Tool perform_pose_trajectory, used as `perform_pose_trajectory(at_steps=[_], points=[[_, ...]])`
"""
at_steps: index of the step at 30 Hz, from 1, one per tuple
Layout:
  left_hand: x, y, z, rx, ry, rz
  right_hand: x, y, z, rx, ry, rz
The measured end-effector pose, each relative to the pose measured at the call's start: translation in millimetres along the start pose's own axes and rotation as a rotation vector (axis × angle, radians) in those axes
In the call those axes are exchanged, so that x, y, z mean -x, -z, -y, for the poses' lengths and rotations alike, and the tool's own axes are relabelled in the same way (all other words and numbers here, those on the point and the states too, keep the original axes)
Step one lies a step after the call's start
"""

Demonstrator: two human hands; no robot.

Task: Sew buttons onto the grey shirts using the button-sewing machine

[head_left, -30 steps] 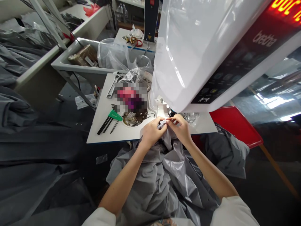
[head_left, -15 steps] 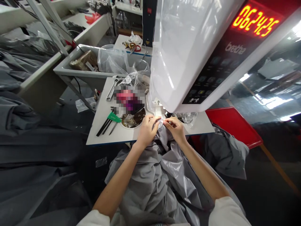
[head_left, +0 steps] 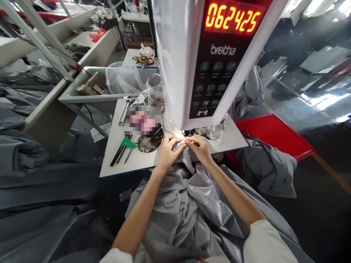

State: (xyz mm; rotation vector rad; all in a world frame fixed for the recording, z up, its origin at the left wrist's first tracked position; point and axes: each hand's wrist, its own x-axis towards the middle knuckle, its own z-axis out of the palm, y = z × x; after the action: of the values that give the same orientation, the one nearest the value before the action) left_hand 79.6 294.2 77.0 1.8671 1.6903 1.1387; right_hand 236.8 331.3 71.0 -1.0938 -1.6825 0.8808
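Note:
My left hand (head_left: 169, 151) and my right hand (head_left: 199, 147) meet at the front of a white machine (head_left: 175, 73) with a lit red number display. Both pinch the edge of a grey fabric (head_left: 175, 204) between thumb and fingers, right under the machine's lamp-lit head. The fabric runs down from the fingertips over the table edge and spreads in folds across my lap. Its inner side looks shiny and silvery. What lies exactly between the fingertips is too small to make out beyond the bunched cloth.
On the white tabletop (head_left: 109, 168) left of my hands lie an adjustable wrench (head_left: 124, 112), hex keys in a green holder (head_left: 128, 143) and a blurred-out item. A grey trough (head_left: 79, 95) stands behind. To the right is a red tray (head_left: 276, 133) with grey cloth (head_left: 267, 170) beside it.
The camera view has turned, so the machine's display panel now sits further left and faces me more squarely. Both hands stay pinched on the fabric, the fingertips slightly closer together.

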Motion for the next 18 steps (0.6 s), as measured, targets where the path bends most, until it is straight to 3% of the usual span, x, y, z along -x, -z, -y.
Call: perform_pose_trajectory(at_steps=[6, 11, 15, 18], points=[[-2.2, -0.2, -1.7, -0.005, 0.005, 0.005, 14.8, 10.8, -3.3, 0.205, 0.154, -0.004], [-1.2, -2.3, -0.2, 0.004, 0.0, -0.016, 16.4, 37.4, 10.1, 0.42, 0.296, -0.047], [-1.5, -4.3, 1.8, 0.017, 0.0, -0.028, -26.1, 68.5, 14.6, 0.584, 0.368, -0.155], [-1.9, -4.9, 3.1, 0.026, -0.005, -0.034, -71.8, 82.5, 1.3, 0.699, 0.377, 0.019]])
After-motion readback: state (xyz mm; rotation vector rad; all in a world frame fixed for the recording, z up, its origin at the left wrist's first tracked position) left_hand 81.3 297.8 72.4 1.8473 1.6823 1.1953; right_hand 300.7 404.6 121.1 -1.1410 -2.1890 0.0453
